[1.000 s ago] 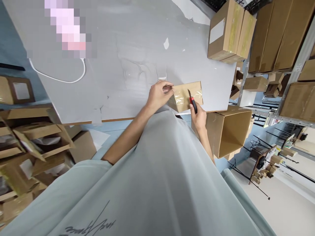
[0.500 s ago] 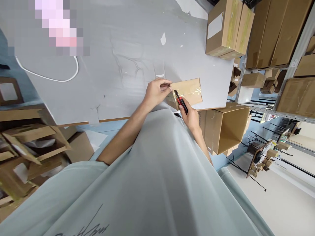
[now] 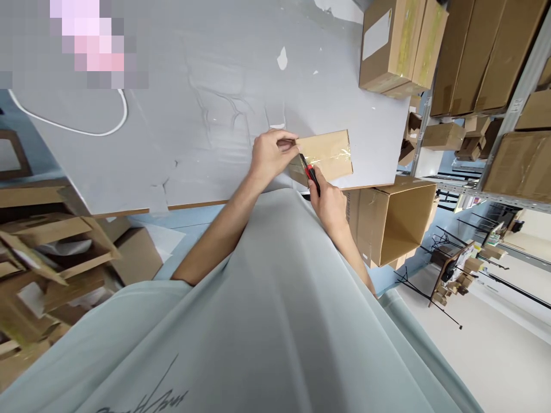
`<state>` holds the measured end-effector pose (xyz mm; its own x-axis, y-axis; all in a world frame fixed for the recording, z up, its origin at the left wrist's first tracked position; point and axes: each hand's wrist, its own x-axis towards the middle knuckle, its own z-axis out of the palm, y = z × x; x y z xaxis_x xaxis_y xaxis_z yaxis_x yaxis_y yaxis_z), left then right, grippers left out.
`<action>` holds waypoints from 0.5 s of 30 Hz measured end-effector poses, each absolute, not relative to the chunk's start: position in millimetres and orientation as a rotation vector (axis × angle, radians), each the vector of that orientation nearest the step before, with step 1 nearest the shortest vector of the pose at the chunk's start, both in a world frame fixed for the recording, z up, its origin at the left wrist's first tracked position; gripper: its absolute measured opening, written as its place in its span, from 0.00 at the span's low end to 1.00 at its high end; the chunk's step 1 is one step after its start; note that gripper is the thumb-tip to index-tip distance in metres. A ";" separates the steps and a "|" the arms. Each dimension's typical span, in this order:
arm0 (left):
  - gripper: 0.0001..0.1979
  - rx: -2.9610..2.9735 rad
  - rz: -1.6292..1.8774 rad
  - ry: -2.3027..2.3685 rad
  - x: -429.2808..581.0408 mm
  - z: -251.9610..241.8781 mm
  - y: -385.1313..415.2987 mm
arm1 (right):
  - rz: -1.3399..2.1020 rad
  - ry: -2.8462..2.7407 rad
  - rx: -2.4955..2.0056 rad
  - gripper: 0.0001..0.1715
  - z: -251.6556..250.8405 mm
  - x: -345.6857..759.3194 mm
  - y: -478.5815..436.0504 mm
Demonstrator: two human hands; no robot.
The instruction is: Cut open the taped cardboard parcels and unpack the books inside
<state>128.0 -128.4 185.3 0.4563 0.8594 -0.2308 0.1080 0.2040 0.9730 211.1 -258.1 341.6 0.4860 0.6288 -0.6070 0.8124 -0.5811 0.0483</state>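
A small cardboard box (image 3: 325, 150) with shiny clear tape across its top sits close to the table's front edge. At its left end, my left hand (image 3: 271, 152) grips the box's corner between thumb and bent fingers; the fingertips are partly hidden. Wrapped in my right hand (image 3: 328, 201) is a black and red utility knife (image 3: 310, 173). The knife's tip points up and left to the taped left edge of the box, beside my left thumb. Whether the blade is in the tape is too small to tell.
The grey-topped table (image 3: 206, 166) has torn patches. Taped cartons (image 3: 398, 51) stand at its back right. A large open carton (image 3: 396, 223) is below the right edge. Open boxes (image 3: 60, 246) lie at the left. A white cable (image 3: 86, 133) curves on the table. Shelving holds more boxes (image 3: 520, 166).
The knife has shifted slightly up and left along the box's left edge, with my right hand turned a little. My left hand keeps its grip. The whole view has shifted slightly.
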 end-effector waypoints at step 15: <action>0.10 1.308 0.674 1.080 125.9 184.4 -142.5 | -0.851 1.142 2.137 0.34 371.9 206.7 -267.5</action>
<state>125.9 -142.5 184.4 0.3913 0.8880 -0.2415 0.1738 0.1863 0.9670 206.7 -267.5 371.9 0.4343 0.5010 -0.7486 0.8606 -0.4761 0.1807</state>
